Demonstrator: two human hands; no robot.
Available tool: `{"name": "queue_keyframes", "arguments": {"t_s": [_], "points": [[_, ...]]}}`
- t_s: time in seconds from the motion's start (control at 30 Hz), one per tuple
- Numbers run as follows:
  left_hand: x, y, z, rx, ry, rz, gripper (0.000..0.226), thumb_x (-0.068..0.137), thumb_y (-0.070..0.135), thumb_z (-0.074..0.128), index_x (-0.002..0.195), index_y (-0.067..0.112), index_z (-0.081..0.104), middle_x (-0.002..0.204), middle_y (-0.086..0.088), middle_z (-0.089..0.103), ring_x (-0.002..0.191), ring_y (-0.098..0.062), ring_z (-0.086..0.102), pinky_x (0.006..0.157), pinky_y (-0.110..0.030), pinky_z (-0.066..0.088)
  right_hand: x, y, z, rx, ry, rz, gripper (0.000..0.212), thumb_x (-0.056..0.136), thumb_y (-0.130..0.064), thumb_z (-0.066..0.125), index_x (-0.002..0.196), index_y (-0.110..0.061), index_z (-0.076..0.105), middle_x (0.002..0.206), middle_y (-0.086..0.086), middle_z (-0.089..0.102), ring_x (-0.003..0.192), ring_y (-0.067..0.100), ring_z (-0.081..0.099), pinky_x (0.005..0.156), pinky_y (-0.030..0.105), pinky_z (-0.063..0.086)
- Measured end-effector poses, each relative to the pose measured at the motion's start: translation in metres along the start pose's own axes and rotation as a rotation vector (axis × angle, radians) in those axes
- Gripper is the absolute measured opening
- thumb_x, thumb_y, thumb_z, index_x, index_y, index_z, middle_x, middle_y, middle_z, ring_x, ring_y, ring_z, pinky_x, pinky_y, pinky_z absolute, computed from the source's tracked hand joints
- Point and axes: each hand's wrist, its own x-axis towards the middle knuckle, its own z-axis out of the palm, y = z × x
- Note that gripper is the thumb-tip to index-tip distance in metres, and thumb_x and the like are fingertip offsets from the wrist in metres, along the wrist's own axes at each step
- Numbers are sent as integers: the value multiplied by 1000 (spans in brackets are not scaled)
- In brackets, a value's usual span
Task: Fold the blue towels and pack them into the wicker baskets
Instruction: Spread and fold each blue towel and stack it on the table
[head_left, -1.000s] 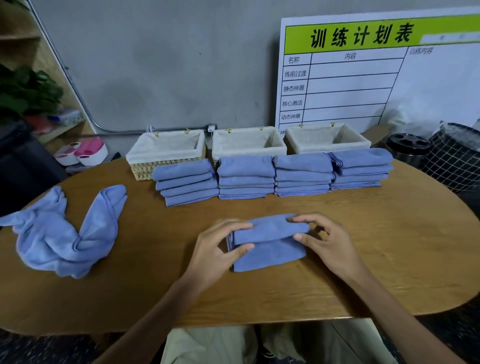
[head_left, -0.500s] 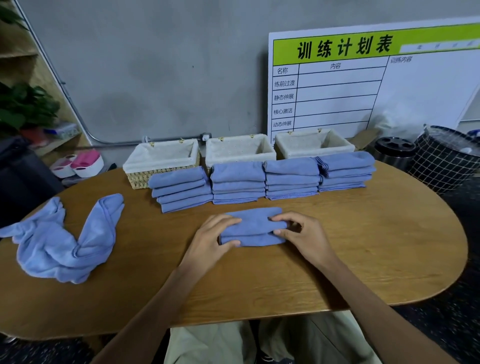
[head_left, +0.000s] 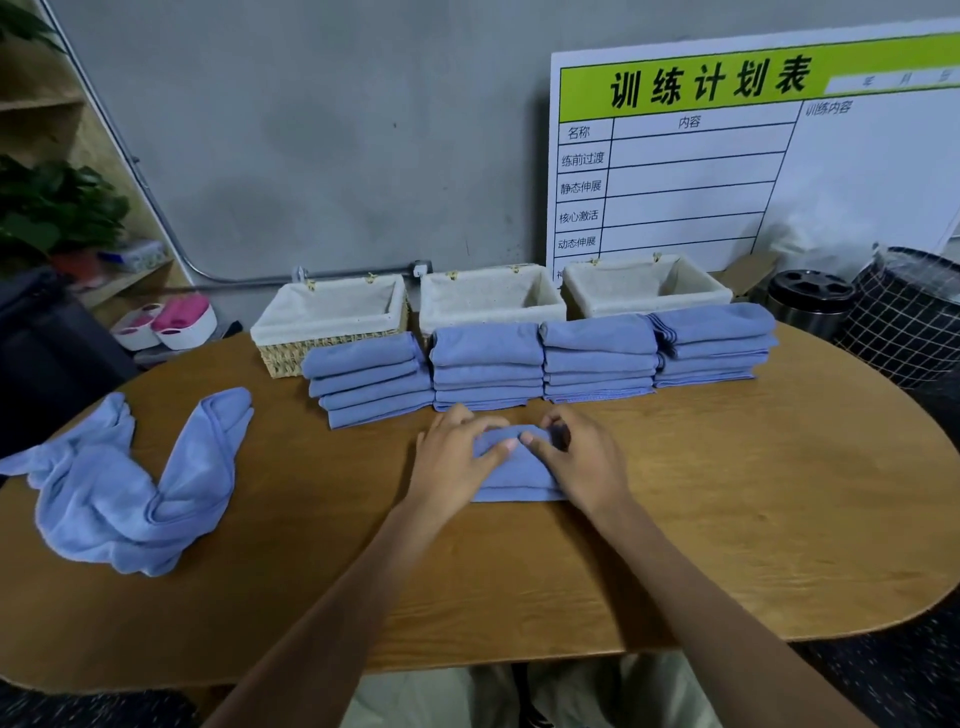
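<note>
Wooden table (head_left: 727, 519); folded towel (head_left: 514, 473) between both hands; left hand (head_left: 454, 457), right hand (head_left: 584, 460) fingers curled, gripping its sides.

Only 1 view is given, from a wide-angle camera worn on the person's head. It looks forward and down across the wooden tabletop (head_left: 727, 519) toward the grey wall (head_left: 337, 130) behind. Both forearms reach in from the bottom edge, so the near rim sits close below the lens. The lens bends straight lines near the borders, such as the white board (head_left: 779, 171) at upper right.
</note>
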Motion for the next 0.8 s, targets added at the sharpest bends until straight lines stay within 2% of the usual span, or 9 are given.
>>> {"name": "queue_keyframes", "arguments": {"t_s": [0.07,0.13,0.23,0.37,0.47,0.57,0.7,0.8], "points": [[-8,-14,6,25,-5,-60,42,93,63,54,131,45,60,112,15,42,110,-11,38,99,-34,32,-3,5,-2,-10,3,35,32,85,-61,64,100,-34,57,90,-13,53,75,8,54,62,30,44],[-15,-24,7,18,-33,-87,56,89,75,43,137,49,54,125,21,43,117,-9,37,99,-30,25,-3,6,-2,-10,-10,87,38,83,-64,64,107,-35,58,100,-10,49,79,11,56,67,32,49],[-17,-30,3,1,-64,-78,70,82,81,27,140,49,50,134,26,46,123,-6,43,104,-32,29,-4,0,1,-16,-20,110,45,82,-65,65,113,-33,58,106,-5,48,83,15,58,70,32,50],[-20,-45,-11,17,-81,-75,67,86,78,25,141,47,50,132,26,48,124,-5,44,107,-38,33,-8,-13,13,52,-50,91,39,88,-53,65,118,-30,57,110,-6,50,90,10,54,75,26,40],[-33,-77,-35,41,-51,-110,64,90,74,22,141,48,50,130,27,47,124,-4,44,106,-40,34,-8,-33,28,193,-124,21,32,90,-39,68,117,-28,55,107,-10,59,93,6,55,74,24,40],[-50,-113,-64,38,-7,-168,59,94,65,23,142,45,50,131,25,49,124,-6,46,105,-42,36,-4,-62,54,307,-219,17,30,87,-33,71,108,-25,51,96,-6,62,86,11,59,72,30,45],[-71,-162,-105,56,36,-154,53,98,57,27,141,41,53,129,20,52,121,-10,51,99,-45,44,-3,-106,102,334,-206,-26,24,84,-32,74,89,-20,54,84,-4,61,74,11,55,63,21,39],[-74,-188,-136,192,136,-100,43,100,48,38,134,36,61,127,11,54,115,-16,55,89,-48,49,-3,-136,133,372,-198,2,22,83,-30,75,83,-19,56,78,-4,61,70,12,56,60,19,39]]}}
